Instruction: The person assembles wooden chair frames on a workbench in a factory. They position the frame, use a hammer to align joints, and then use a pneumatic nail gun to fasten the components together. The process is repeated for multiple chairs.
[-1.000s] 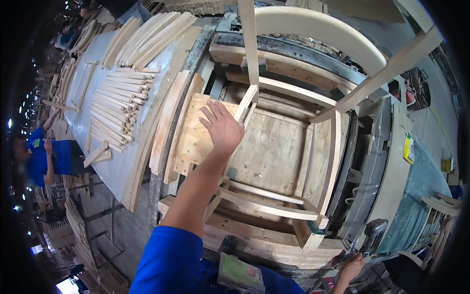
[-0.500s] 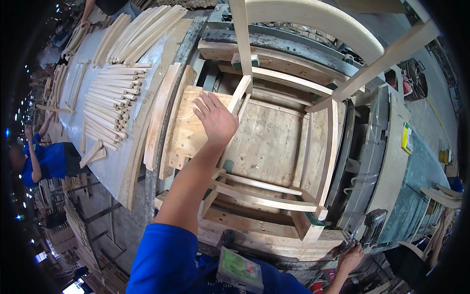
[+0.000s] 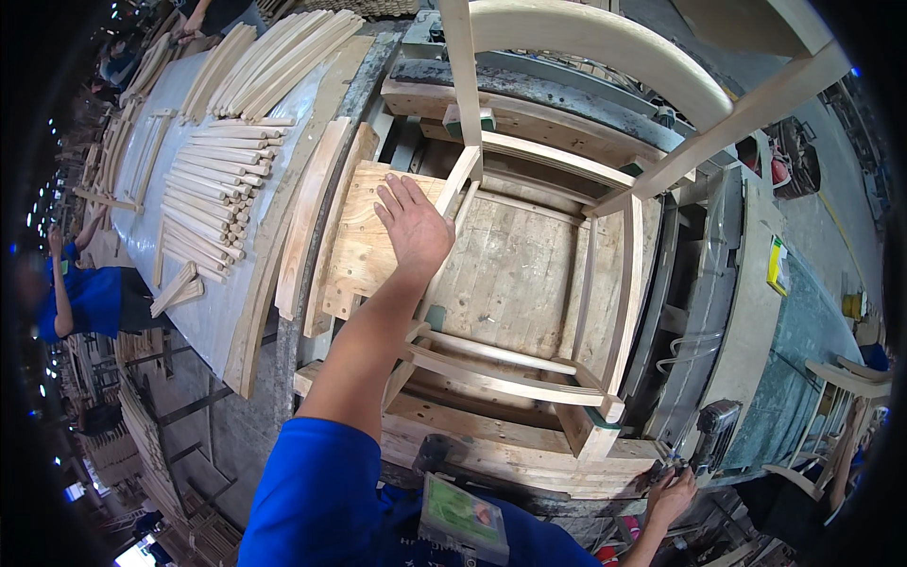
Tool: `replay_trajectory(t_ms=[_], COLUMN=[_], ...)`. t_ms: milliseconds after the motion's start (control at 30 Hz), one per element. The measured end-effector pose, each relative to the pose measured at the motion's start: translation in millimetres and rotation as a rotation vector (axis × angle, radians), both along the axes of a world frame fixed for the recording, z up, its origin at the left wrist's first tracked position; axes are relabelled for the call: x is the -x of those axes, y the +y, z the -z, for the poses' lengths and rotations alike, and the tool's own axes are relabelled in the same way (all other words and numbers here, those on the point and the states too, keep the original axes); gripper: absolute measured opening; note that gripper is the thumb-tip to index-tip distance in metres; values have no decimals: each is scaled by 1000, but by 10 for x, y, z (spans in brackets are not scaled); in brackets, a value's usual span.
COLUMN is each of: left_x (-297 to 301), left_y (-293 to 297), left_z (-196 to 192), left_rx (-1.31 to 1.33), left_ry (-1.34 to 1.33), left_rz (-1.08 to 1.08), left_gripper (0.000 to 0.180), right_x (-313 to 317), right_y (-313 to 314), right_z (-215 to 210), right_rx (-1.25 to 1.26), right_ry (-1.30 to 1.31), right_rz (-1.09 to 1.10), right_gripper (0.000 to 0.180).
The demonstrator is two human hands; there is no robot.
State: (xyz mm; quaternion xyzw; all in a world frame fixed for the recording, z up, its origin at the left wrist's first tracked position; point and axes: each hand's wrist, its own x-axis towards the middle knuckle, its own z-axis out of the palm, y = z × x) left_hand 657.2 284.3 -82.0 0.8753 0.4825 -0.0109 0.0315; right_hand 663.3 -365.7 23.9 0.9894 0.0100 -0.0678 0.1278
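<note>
A pale wooden chair frame lies in the clamping machine, its curved backrest at the far side. My left hand is open, with fingers spread over a plywood board. Its palm rests against the chair frame's left rail, part of which it hides. At the near right corner of the machine, the fingers of my right hand curl at a small dark metal fitting. What exactly they grip is too small to make out.
Turned wooden sticks and curved slats lie piled on the table at left, where a person in blue stands. Thick wooden beams border the machine. At right are a green-topped bench and another chair.
My left hand stays on the board and rail, shifting only slightly. My right hand remains at the metal fitting, its fingers slightly repositioned. The whole view has tilted a little.
</note>
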Motion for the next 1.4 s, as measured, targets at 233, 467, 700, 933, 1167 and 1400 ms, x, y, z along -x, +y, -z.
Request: replay_trajectory(t_ms=[233,467,700,933,1167,1400], left_x=[14,49,126,835,2199,2872], left_y=[20,47,26,134,-531,-1747], left_z=[-28,-24,-113,-488,-922,-776], left_rx=[27,8,44,511,492,82], left_ry=[-14,18,-67,-389,-623,-584], left_rz=[-4,5,12,22,-32,184], left_gripper=[102,100,101,80,61,38], right_x=[-7,23,28,-9,202,1470], right_y=[96,229,11,-281,-583,1117], right_z=[-24,-94,-218,-304,-270,-33], right_rx=[1,-18,-61,-279,-231,-662], right_ry=[11,51,20,135,64,396], right_rz=[-1,33,14,105,41,-808], right_gripper=[47,51,50,56,61,38])
